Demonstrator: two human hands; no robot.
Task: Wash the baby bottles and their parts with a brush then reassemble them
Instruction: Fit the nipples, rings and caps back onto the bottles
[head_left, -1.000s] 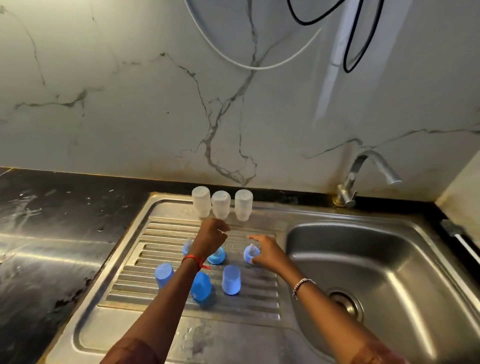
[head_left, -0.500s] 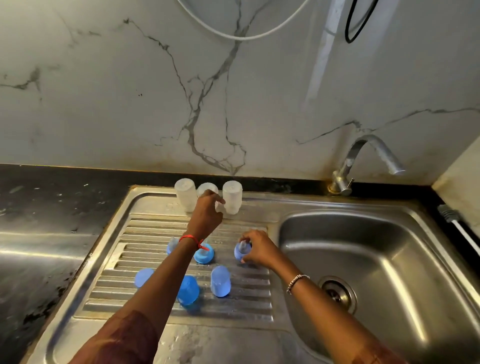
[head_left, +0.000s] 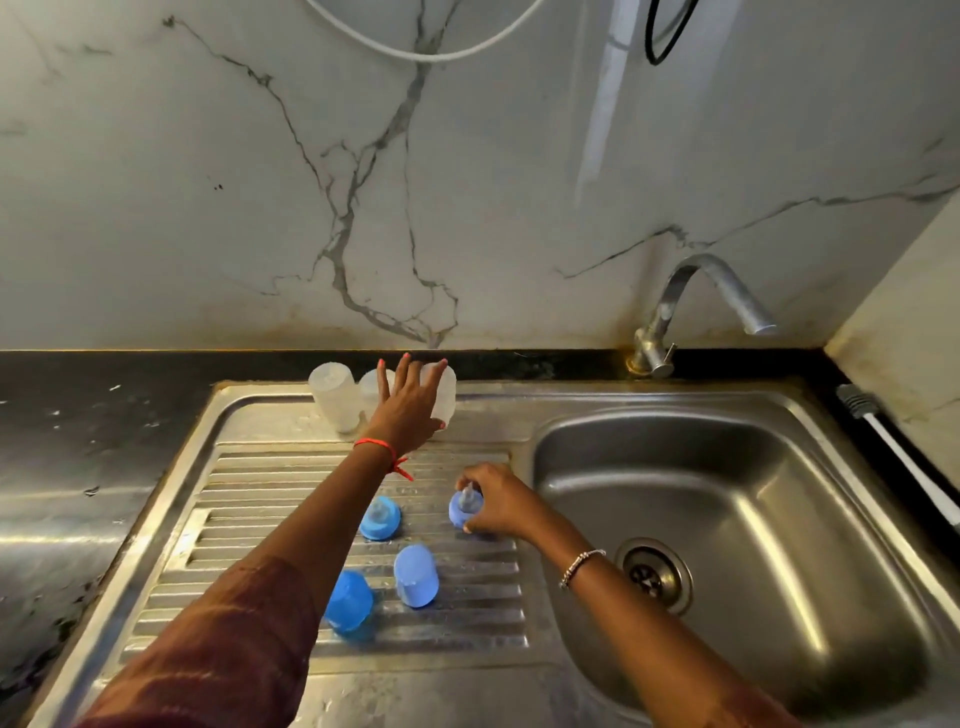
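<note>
While my left hand (head_left: 410, 402) is reaching fwd from the middle bottle (head_left: 370, 388) to the right-hand bottle (head_left: 445, 392) in the back row, my right hand (head_left: 491, 501) is staying put on the nipple-and-collar unit (head_left: 464, 508) on the drainboard (head_left: 249, 499).

Change vs 1 s ago: left hand was a loose fist short of the row, then at the middle bottle; now the fingers are spreading apart, palm laid against the right-hand bottle, thumb low by its base. Not clamped yet, as far as I can tell; the hand is hiding most of the bottle, so contact is probable, not confirmed.

Right hand: fingers curled together round the blue collar, clear teat poking up between them. Unit seems to be still sitting on the ribs, not lifted.

Other parts, untouched: left bottle (head_left: 335, 395) standing mouth-down at the sink's back rim; second collar unit (head_left: 381, 517) just beside my left forearm; two blue caps (head_left: 415, 574) (head_left: 349, 600) nearer me. Basin (head_left: 727, 519) dry-looking, tap (head_left: 706, 306) off.

Reading: no brush in view, parts all draining, so I'm judging washing done and reassembly starting, i.e. pairing this bottle w/ this collar. Next needs the bottle flipped upright before threading.
</note>
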